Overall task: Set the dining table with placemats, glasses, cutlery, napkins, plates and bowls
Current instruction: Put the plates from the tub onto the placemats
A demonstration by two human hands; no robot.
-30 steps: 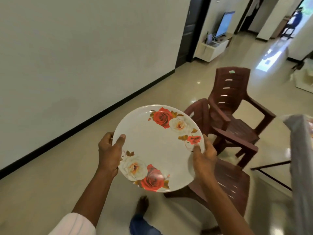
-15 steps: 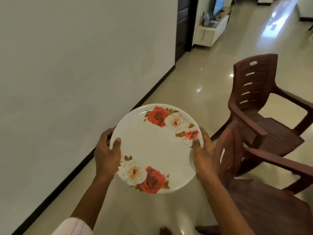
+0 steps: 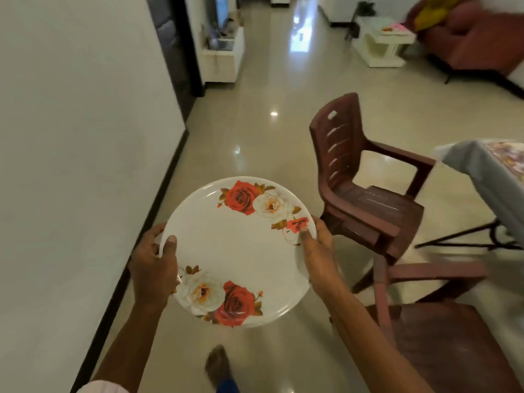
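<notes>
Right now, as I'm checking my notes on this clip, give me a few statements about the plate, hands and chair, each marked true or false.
1. The left hand and the right hand both grip the plate. True.
2. The plate lies on the table. False: it is held in the air over the floor, apart from the table.
3. The plate bears red and white roses. True.
4. The chair near the table is white. False: it is dark reddish brown.
</notes>
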